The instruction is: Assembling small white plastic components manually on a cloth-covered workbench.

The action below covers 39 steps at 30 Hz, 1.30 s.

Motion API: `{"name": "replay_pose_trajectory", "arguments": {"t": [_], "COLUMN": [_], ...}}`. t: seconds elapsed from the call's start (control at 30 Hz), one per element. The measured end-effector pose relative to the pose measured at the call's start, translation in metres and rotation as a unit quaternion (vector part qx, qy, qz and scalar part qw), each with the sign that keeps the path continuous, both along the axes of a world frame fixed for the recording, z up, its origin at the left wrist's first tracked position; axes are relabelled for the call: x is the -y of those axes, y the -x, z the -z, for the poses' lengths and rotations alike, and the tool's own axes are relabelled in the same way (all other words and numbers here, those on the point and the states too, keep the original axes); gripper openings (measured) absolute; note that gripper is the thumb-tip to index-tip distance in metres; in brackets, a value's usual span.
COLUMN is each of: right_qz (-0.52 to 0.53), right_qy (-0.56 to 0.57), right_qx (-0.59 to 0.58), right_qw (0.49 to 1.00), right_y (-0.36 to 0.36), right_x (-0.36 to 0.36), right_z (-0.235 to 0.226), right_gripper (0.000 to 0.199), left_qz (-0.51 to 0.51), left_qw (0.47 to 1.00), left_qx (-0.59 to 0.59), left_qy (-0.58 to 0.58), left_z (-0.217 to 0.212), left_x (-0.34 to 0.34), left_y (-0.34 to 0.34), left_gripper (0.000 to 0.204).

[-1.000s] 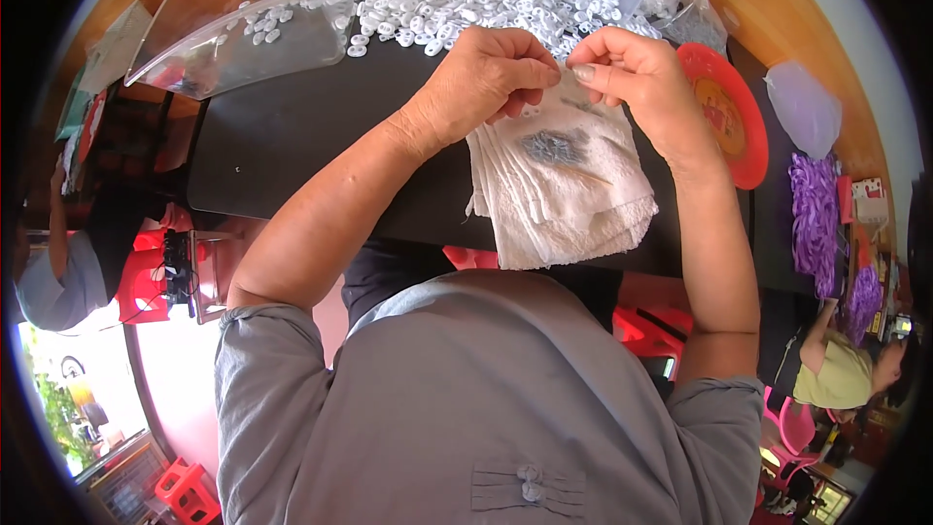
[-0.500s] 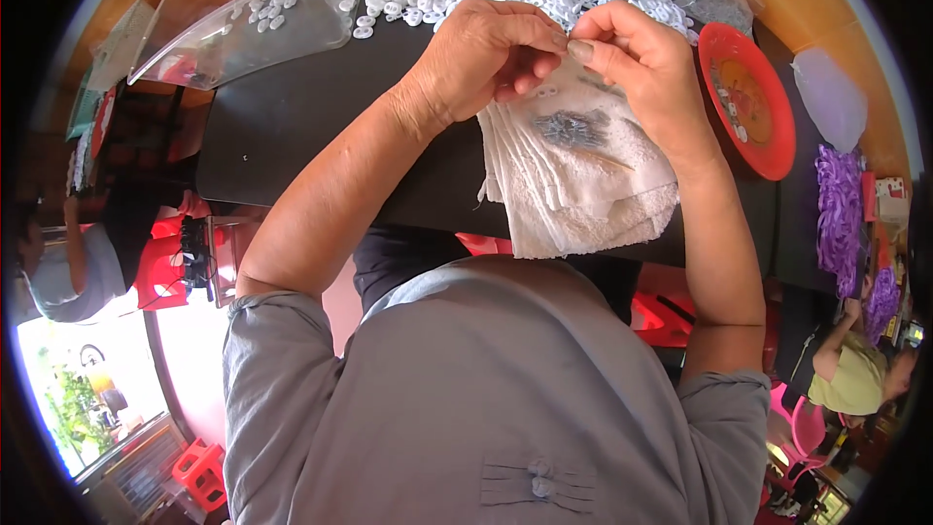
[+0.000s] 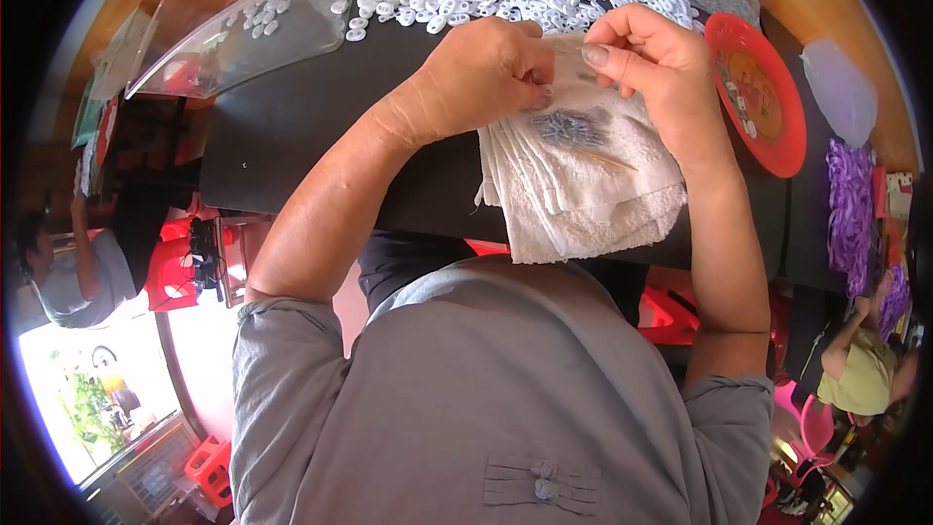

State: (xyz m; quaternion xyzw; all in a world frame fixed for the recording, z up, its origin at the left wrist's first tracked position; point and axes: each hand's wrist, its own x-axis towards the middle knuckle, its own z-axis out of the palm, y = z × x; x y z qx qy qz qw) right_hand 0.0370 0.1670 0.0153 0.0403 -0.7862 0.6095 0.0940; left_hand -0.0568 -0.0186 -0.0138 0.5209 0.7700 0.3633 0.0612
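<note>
grey short-sleeved top [image 3: 505, 399] | knotted cloth button at front [image 3: 540, 482] | forearms bare | no rings or watch visible

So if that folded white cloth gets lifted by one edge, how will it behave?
The folded white cloth would likely flop and unfold, since its stacked layers already sag over the table edge. The small dark pieces lying on it would probably slide off.

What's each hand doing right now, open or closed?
Left hand: closed, fingers pinched together above the folded white cloth.
Right hand: closed, pinching something too small to tell.
</note>
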Motion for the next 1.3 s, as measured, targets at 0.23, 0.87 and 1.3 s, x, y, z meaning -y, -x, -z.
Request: {"name": "replay_pose_trajectory", "arguments": {"t": [0.23, 0.87, 1.3], "right_qz": [0.006, 0.066, 0.076], "right_qy": [-0.059, -0.135, -0.184], "right_qx": [-0.007, -0.096, -0.130], "right_qw": [0.998, 0.984, 0.971], "right_y": [-0.003, -0.001, 0.000], "right_x": [-0.002, 0.010, 0.013], "right_z": [0.003, 0.003, 0.004], "right_gripper": [0.006, 0.007, 0.006], "left_qz": [-0.072, -0.069, -0.085], "left_qw": [0.949, 0.813, 0.825], "left_qx": [0.289, 0.539, 0.511], "left_qy": [-0.100, -0.209, -0.227], "left_z": [-0.012, -0.014, -0.014], "left_x": [-0.004, -0.005, -0.007], "left_y": [-0.003, -0.006, -0.014], "left_gripper": [0.008, 0.011, 0.009]}}
